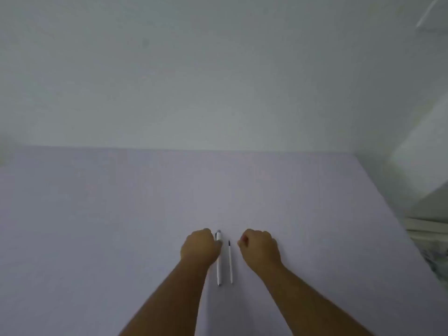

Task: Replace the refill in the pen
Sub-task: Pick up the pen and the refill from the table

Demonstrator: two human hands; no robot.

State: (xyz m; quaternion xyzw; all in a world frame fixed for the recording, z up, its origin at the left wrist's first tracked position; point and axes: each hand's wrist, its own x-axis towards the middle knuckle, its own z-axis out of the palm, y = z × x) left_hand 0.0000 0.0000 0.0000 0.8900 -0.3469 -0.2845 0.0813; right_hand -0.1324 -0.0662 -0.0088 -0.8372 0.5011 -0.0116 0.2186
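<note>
A white pen (pixel 219 263) lies lengthwise on the pale table (pixel 121 214), its clicker end pointing away from me. Just to its right lies a thin white refill (pixel 230 263) with a dark far tip, parallel to the pen. My left hand (pixel 199 246) rests as a loose fist on the table, its thumb side touching the pen's upper part. My right hand (pixel 260 247) is curled into a fist a little to the right of the refill, apart from it and holding nothing.
A plain white wall (pixel 218 81) rises behind the table's far edge. A white slanted surface (pixel 421 154) and some patterned fabric (pixel 434 253) stand beyond the table's right edge.
</note>
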